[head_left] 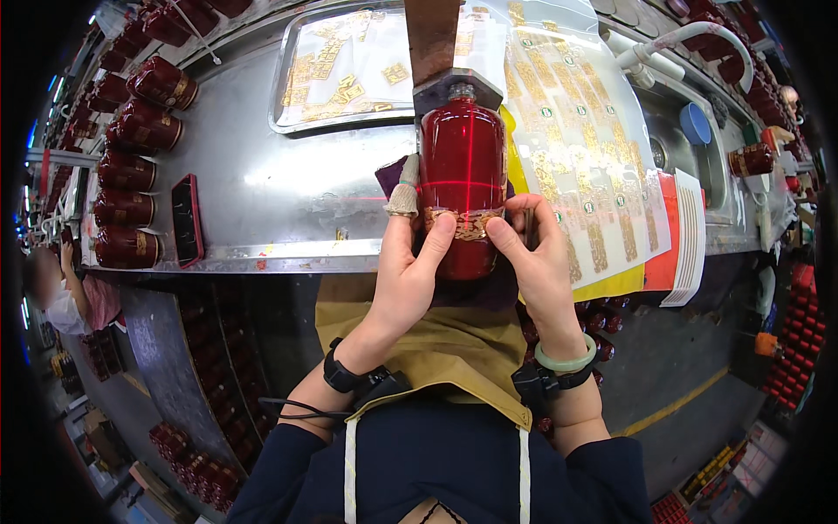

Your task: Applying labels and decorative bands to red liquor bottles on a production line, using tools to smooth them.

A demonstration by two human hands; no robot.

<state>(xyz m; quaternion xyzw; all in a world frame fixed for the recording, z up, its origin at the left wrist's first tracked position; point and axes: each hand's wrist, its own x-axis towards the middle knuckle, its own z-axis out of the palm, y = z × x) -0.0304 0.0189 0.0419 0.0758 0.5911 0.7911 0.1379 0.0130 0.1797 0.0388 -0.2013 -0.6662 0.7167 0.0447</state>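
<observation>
A glossy dark red bottle (pixel 461 148) lies on its side at the table's front edge, its neck pointing away from me. A gold patterned decal band (pixel 467 224) runs across its lower part, and red laser lines cross on its surface. My left hand (pixel 417 249) grips the bottle's left side, thumb pressed on the band; a knit cover sits on one finger. Opposite it, my right hand (pixel 534 240) has its thumb on the band's right end and its fingers curled along the side. The bottle hides part of the fingers of both hands.
Left of the bottle stands a metal tray (pixel 284 122) of gold decals. Decal sheets (pixel 576 122) spread to the right, before a sink (pixel 720 166) with a blue bowl (pixel 695 124). A phone (pixel 186 220) and several red bottles (pixel 127 210) line the left. A person (pixel 70 293) is far left.
</observation>
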